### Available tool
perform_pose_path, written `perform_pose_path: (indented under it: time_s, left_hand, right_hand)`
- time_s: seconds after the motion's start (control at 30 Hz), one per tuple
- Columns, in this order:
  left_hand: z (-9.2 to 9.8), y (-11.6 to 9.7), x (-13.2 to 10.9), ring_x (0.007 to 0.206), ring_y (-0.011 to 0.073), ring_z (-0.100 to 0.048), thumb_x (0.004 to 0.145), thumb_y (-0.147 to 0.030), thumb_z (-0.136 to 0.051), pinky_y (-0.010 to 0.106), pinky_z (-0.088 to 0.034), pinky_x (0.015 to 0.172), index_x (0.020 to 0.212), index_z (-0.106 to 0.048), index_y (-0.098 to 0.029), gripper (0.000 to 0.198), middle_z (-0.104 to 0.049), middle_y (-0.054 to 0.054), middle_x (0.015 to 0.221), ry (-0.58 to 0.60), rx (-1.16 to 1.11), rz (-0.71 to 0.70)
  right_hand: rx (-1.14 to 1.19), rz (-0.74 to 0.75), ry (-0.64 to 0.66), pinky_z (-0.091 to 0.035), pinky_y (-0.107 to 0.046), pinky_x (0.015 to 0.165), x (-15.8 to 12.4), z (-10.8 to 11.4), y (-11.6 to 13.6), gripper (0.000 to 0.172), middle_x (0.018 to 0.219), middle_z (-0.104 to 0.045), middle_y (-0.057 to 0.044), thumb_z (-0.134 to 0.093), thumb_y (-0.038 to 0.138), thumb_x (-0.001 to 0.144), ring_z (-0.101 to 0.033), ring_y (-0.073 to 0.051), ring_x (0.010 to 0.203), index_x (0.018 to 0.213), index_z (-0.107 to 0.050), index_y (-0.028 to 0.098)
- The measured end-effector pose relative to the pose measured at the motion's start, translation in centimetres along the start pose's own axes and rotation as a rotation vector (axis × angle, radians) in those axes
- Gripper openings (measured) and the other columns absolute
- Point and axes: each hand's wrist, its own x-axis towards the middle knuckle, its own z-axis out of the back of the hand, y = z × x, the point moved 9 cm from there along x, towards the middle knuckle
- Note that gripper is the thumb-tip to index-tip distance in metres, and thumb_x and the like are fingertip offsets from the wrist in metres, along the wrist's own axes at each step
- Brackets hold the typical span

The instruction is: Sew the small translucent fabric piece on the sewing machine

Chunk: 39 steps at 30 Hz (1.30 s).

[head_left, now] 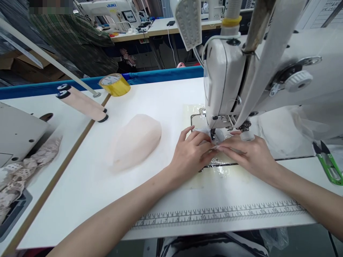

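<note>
Both my hands rest on the bed of a white sewing machine point(230, 75), just in front of its needle area. My left hand point(190, 152) and my right hand point(248, 153) meet fingertip to fingertip and pinch a small pale, thin strip of fabric point(217, 147) under the presser foot. The fingers of both hands are pressed together on it. The strip is mostly hidden by my fingers. A stack of pale pink fabric pieces point(135, 141) lies to the left of my left hand.
Green thread snips point(329, 162) lie at the right. A yellow tape roll point(115, 84) and a pink roll point(81, 102) sit at the back left. Lace fabric point(24, 167) drapes on the left table. A ruler strip point(219, 214) runs along the front edge. A person sits behind.
</note>
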Motion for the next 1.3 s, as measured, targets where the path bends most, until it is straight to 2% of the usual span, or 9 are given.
perform_pose_path:
  time_s: [0.13,0.27,0.4,0.6,0.73,0.97,1.17,1.3]
  left_hand:
    - [0.0,-0.3,-0.1,0.084,0.0131,-0.060,0.090,-0.025,-0.055,0.044,-0.032,0.106,0.088,-0.069,-0.024,0.014,-0.067,-0.002,0.087,-0.009,0.003,-0.028]
    - [0.1,-0.4,-0.1,0.084,0.0134,-0.060,0.090,-0.024,-0.056,0.046,-0.032,0.106,0.088,-0.069,-0.025,0.014,-0.068,-0.002,0.085,-0.016,0.018,-0.052]
    - [0.4,-1.2,-0.4,0.087,0.0139,-0.062,0.090,-0.024,-0.056,0.046,-0.035,0.105,0.092,-0.069,-0.026,0.013,-0.069,-0.002,0.085,-0.028,0.076,-0.111]
    - [0.5,-2.9,-2.0,0.108,0.0185,-0.061,0.090,-0.018,-0.054,0.046,-0.035,0.109,0.107,-0.065,-0.019,0.020,-0.068,0.004,0.114,0.036,0.210,-0.239]
    - [0.6,-3.1,-2.6,0.108,0.0198,-0.063,0.089,-0.020,-0.055,0.046,-0.036,0.111,0.114,-0.062,-0.013,0.027,-0.068,0.008,0.113,0.080,0.212,-0.226]
    - [0.7,-3.2,-2.7,0.106,0.0219,-0.064,0.088,-0.019,-0.056,0.049,-0.036,0.112,0.114,-0.063,-0.011,0.027,-0.069,0.010,0.112,0.089,0.225,-0.223]
    - [0.7,-3.3,-2.6,0.106,0.0219,-0.064,0.090,-0.020,-0.054,0.054,-0.034,0.111,0.114,-0.063,-0.013,0.026,-0.069,0.009,0.112,0.085,0.258,-0.229]
    - [0.6,-2.9,-2.5,0.107,0.0235,-0.064,0.089,-0.019,-0.054,0.057,-0.029,0.113,0.114,-0.062,-0.010,0.028,-0.068,0.012,0.112,0.084,0.236,-0.217]
  right_hand:
    - [-0.002,0.031,-0.008,-0.052,-0.035,0.085,-0.3,-0.1,0.2,0.014,0.075,-0.073,0.003,-0.057,0.022,0.089,-0.058,-0.010,0.049,0.096,-0.069,0.022]
    - [-0.024,0.070,-0.034,-0.053,-0.034,0.081,-0.4,0.1,0.4,0.011,0.077,-0.073,0.003,-0.058,0.020,0.088,-0.062,-0.011,0.055,0.094,-0.067,0.023]
    - [-0.028,0.159,-0.030,-0.051,-0.029,0.075,-0.5,0.3,1.5,0.008,0.086,-0.073,0.002,-0.059,0.019,0.088,-0.066,-0.012,0.070,0.088,-0.067,0.021]
    - [-0.136,0.308,0.038,-0.048,-0.031,0.076,-1.4,-0.1,3.1,0.018,0.095,-0.072,-0.001,-0.054,0.007,0.087,-0.065,-0.016,0.091,0.087,-0.067,0.019]
    - [-0.153,0.297,0.069,-0.048,-0.029,0.072,-1.7,-0.6,2.9,0.022,0.093,-0.071,0.000,-0.050,0.004,0.088,-0.064,-0.013,0.087,0.085,-0.067,0.019]
    - [-0.161,0.280,0.061,-0.047,-0.031,0.086,-1.7,-0.8,2.8,0.024,0.093,-0.071,0.001,-0.050,0.001,0.086,-0.065,-0.013,0.087,0.085,-0.067,0.019]
    - [-0.147,0.277,0.041,-0.048,-0.030,0.085,-1.6,-0.6,2.8,0.025,0.092,-0.072,0.001,-0.049,0.002,0.086,-0.065,-0.013,0.086,0.084,-0.067,0.019]
    - [-0.167,0.281,0.009,-0.047,-0.030,0.086,-1.4,-0.6,2.8,0.025,0.093,-0.072,0.002,-0.049,0.002,0.087,-0.065,-0.012,0.083,0.082,-0.066,0.020]
